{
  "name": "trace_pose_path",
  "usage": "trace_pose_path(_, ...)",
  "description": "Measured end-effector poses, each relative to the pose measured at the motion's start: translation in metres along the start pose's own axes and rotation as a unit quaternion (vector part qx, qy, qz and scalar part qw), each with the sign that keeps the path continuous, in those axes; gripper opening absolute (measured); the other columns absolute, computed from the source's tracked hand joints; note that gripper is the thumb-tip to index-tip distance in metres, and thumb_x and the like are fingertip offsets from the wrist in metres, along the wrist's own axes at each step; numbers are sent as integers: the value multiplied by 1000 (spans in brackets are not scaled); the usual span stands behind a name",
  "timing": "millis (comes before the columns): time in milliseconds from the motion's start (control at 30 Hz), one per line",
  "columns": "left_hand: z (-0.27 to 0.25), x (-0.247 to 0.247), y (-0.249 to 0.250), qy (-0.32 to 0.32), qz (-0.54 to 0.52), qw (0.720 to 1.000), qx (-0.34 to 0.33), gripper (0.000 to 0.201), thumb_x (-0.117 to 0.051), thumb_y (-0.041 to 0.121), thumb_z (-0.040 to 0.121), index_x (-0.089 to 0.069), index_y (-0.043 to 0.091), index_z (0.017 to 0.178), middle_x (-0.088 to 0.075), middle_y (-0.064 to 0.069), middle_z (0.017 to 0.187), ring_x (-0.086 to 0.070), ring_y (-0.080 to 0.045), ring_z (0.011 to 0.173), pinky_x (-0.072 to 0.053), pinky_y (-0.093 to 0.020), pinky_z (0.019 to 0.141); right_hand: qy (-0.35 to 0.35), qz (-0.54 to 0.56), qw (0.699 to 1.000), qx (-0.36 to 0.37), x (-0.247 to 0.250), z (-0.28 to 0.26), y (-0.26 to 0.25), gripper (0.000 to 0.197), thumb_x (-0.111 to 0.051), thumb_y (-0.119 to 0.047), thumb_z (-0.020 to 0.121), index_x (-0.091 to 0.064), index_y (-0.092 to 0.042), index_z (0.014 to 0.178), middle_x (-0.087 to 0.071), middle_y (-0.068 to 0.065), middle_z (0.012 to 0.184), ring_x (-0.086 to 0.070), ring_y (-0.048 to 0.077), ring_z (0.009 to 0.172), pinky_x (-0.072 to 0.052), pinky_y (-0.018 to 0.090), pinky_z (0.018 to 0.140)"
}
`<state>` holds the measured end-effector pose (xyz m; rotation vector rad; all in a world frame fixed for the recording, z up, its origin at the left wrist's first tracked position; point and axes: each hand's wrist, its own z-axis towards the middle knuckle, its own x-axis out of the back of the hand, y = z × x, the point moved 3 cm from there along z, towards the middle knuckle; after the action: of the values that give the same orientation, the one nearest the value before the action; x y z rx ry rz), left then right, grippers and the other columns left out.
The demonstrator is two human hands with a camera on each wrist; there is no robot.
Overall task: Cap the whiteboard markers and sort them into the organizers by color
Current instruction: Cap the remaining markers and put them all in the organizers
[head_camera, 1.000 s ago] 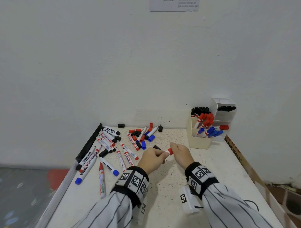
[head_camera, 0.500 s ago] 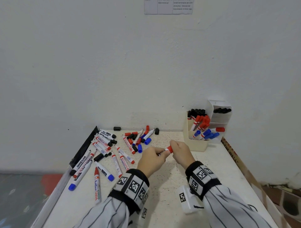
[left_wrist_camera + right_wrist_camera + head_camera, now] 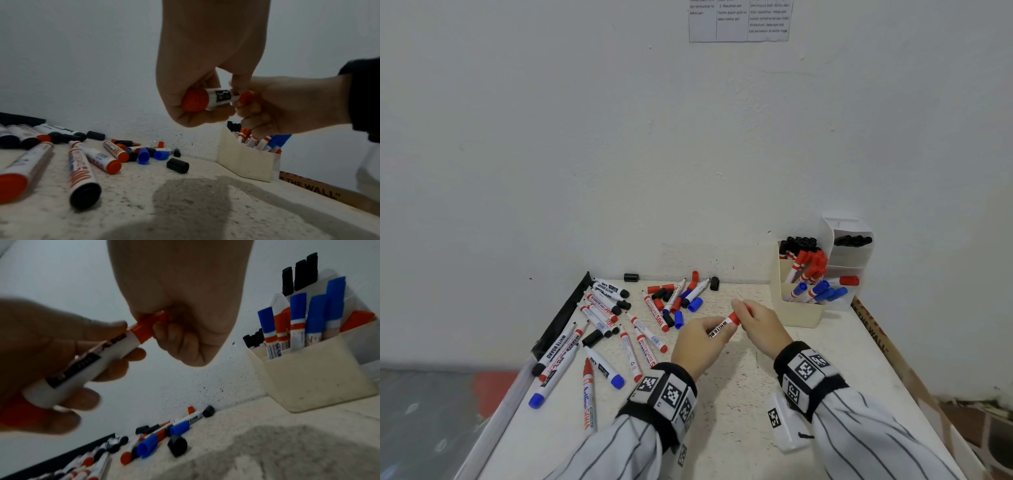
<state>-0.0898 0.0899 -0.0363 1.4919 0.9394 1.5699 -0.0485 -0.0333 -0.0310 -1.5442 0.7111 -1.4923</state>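
Note:
Above the middle of the table my left hand (image 3: 700, 342) (image 3: 197, 104) grips the white barrel of a red whiteboard marker (image 3: 720, 327) (image 3: 86, 366). My right hand (image 3: 751, 318) (image 3: 176, 327) pinches the red cap (image 3: 735, 318) (image 3: 147, 327) (image 3: 245, 97) sitting on the marker's tip. Both hands hover over the surface. The cream organizer (image 3: 796, 313) (image 3: 320, 378) stands at the back right, holding black, red and blue markers in separate rows.
Several loose markers and caps (image 3: 619, 329) in red, blue and black lie on the table's left half, up to the wall. A black strip (image 3: 561, 318) runs along the left edge. A white organizer (image 3: 849, 260) stands behind the cream one. A brown strip (image 3: 873, 335) borders the right edge.
Both hands have stayed together on the red marker, drifting slightly away from me toward the organizer. The camera has tilted, shifting the scene down.

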Motion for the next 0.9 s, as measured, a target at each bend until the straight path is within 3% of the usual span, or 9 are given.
trace_pose_path(167, 15, 23, -20, 65, 4, 996, 66, 33, -38, 40, 98, -55, 22, 76, -55, 1, 76, -45, -7, 61, -37, -17, 60, 74, 82, 992, 66, 34, 4, -19, 14, -50, -24, 94, -53, -17, 82, -59, -1, 73, -46, 10, 53, -40, 16, 46)
trace_pose_path(233, 26, 39, -40, 82, 120, 981, 129, 21, -39, 28, 98, -55, 18, 90, -61, -5, 94, -52, -9, 69, -44, -20, 65, 151, 105, 978, 102, 60, 5, -26, 8, -51, -15, 92, -53, -19, 85, -59, 3, 76, -49, 17, 56, -44, 23, 48)
trace_pose_path(333, 31, 61, -69, 57, 297, 916, 265, 30, -45, 26, 94, -50, 9, 118, -55, -9, 118, -55, -19, 103, -46, -30, 89, 270, 112, 947, 130, 101, 5, -27, 11, -57, -12, 87, -56, -22, 92, -63, 9, 84, -57, 23, 64, -51, 36, 58)
trace_pose_path(433, 33, 69, -87, 40, 390, 862, 320, 45, -50, 39, 91, -43, 9, 124, -49, -11, 123, -50, -22, 110, -44, -32, 95, 378, 80, 909, 154, 141, 2, -21, 16, -57, -5, 85, -59, -16, 96, -63, 1, 81, -60, 5, 64, -52, 15, 61)
trace_pose_path(533, 34, 67, -94, 31, 402, 848, 343, 48, -52, 40, 90, -44, 8, 126, -49, -12, 123, -52, -18, 102, -48, -28, 90, 442, 23, 884, 151, 173, -4, -8, 17, -55, 0, 83, -63, -4, 98, -61, 6, 84, -54, 16, 70, -43, 4, 62)
trace_pose_path(600, 37, 66, -97, 37, 400, 844, 355, 51, -52, 38, 91, -41, 7, 130, -45, -14, 127, -52, -19, 104, -47, -28, 89, 462, -6, 876, 136, 188, -7, 6, 17, -55, 1, 83, -63, 0, 99, -60, 7, 84, -52, 18, 71, -40, 3, 60)
trace_pose_path(700, 38, 65, -98, 55, 365, 858, 357, 45, -51, 28, 92, -40, 6, 130, -42, -17, 130, -51, -24, 111, -46, -32, 90, 470, -49, 874, 109, 202, -9, 29, 18, -56, -1, 83, -63, -1, 99, -63, 11, 86, -54, 19, 74, -39, 17, 64)
trace_pose_path(800, 40, 66, -94, 85, 306, 880, 354, 44, -53, 21, 91, -37, 5, 130, -37, -19, 132, -51, -27, 111, -46, -34, 90, 445, -63, 889, 81, 203, -4, 50, 18, -58, -1, 83, -63, -2, 100, -65, 13, 90, -56, 20, 77, -43, 27, 74)
trace_pose_path(900, 45, 65, -87, 103, 239, 904, 338, 42, -55, 16, 89, -38, 5, 126, -34, -20, 131, -54, -27, 100, -49, -33, 81, 406, -52, 910, 58, 196, 5, 66, 16, -58, -3, 84, -62, -4, 100, -63, 10, 91, -56, 21, 80, -43, 27, 77)
